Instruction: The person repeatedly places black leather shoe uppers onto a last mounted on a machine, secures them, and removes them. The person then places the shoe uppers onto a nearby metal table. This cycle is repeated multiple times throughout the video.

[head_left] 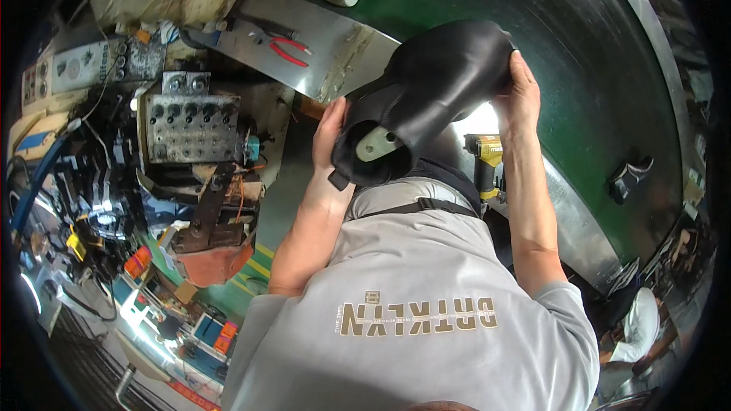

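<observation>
A black leather boot point(457, 65) is held up in front of me between my two hands. Its toe end points up and to the right, and its open collar faces me at the lower left. Inside that opening shows the pale green top of a shoe last point(375, 144) with small holes in it. My left hand point(329, 137) presses against the collar side, its fingers partly hidden behind the leather. Around the toe end curls my right hand point(521, 95), thumb and fingers partly out of sight.
Red-handled pliers point(289, 52) lie on the metal ledge point(335, 38) at far left. A yellow and black power tool point(485, 164) is beside my right forearm. A dark conveyor belt point(579, 99) runs along the right. Left stands a machine with a knob panel point(192, 128).
</observation>
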Demonstrator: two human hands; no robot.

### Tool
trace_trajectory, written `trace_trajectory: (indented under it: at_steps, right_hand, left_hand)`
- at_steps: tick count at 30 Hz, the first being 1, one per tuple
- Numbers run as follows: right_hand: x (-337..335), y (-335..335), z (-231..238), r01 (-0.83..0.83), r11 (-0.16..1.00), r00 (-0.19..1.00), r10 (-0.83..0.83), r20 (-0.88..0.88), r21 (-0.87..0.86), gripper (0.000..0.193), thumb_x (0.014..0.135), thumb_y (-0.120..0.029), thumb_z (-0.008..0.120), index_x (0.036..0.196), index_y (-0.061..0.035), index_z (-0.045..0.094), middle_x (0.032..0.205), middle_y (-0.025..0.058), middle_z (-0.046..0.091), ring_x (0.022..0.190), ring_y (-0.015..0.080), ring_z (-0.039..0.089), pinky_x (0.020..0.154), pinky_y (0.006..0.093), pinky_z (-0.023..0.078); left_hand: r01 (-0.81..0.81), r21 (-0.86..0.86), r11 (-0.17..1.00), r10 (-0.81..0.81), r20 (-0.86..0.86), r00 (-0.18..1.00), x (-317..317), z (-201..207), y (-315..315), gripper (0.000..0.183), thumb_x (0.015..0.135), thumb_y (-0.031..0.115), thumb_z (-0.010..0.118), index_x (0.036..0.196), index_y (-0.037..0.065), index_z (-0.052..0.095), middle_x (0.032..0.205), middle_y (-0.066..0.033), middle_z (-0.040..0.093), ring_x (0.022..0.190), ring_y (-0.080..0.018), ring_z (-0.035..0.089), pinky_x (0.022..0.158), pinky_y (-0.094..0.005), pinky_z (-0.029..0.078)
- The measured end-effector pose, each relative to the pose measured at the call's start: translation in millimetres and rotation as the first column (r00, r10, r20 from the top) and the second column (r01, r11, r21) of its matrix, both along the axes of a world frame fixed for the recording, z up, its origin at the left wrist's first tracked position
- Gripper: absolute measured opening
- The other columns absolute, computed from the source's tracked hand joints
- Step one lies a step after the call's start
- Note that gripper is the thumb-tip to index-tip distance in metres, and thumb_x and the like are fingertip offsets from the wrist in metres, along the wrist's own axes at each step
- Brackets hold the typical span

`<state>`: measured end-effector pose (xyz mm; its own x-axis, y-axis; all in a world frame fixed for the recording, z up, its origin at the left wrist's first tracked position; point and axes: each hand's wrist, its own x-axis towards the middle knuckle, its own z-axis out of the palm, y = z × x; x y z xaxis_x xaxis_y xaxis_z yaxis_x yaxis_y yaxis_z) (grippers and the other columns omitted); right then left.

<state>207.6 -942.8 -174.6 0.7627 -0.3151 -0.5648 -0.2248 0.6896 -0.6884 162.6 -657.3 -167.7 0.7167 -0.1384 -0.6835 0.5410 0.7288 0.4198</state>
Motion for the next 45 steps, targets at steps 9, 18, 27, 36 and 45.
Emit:
trace_trajectory:
  at_steps: [9,18,27,36,45]
  right_hand:
    - [26,4,-17,0.038,0.994,0.985,-0.020,0.173,-0.104,0.027,0.098,-0.019,0.057,0.110,0.0036,0.063,0.102,0.0115,0.068,0.088,0.0191,0.066,0.081,0.0329,0.055]
    - [40,66,40,-0.483,0.874,0.864,0.486,0.131,-0.056,0.026,0.094,-0.022,0.063,0.108,-0.0007,0.067,0.092,0.0070,0.069,0.078,0.0134,0.064,0.074,0.0307,0.053]
    - [50,196,69,-0.768,0.640,0.627,0.751,0.205,0.003,0.022,0.092,-0.021,0.066,0.101,-0.0023,0.070,0.087,0.0042,0.070,0.075,0.0115,0.065,0.070,0.0277,0.053]
    - [17,411,124,-0.817,0.539,0.493,0.838,0.236,-0.207,0.030,0.099,-0.031,0.057,0.101,-0.0012,0.062,0.084,-0.0010,0.063,0.071,0.0062,0.055,0.066,0.0222,0.047]
    - [-23,605,191,-0.948,0.273,0.152,0.837,0.526,-0.162,0.031,0.102,-0.030,0.046,0.108,-0.0031,0.061,0.093,0.0053,0.067,0.084,0.0117,0.065,0.074,0.0259,0.055]
  left_hand:
    - [0.065,-0.034,0.997,-0.066,-0.020,0.998,-7,23,-7,0.038,0.103,0.028,0.039,0.124,0.001,0.055,0.121,-0.0114,0.062,0.109,-0.0204,0.061,0.097,-0.0338,0.048]
    - [0.116,0.760,0.640,-0.515,0.312,0.798,-45,46,13,0.043,0.096,0.029,0.060,0.120,-0.005,0.049,0.102,-0.0068,0.057,0.093,-0.0107,0.053,0.084,-0.0267,0.044]
    - [-0.033,0.811,0.584,-0.268,0.231,0.935,-65,72,97,0.033,0.099,0.033,0.055,0.102,0.001,0.060,0.084,0.0014,0.058,0.077,-0.0065,0.049,0.070,-0.0247,0.042]
    - [-0.437,0.785,0.439,0.175,0.402,0.899,-125,91,218,0.037,0.104,0.026,0.044,0.074,0.005,0.044,0.068,0.0056,0.035,0.065,-0.0048,0.031,0.057,-0.0241,0.029]
    - [-0.705,0.563,0.431,0.493,0.508,0.707,-180,171,366,0.029,0.105,0.021,0.040,0.086,0.003,0.054,0.079,0.0019,0.052,0.074,-0.0038,0.045,0.067,-0.0223,0.041]
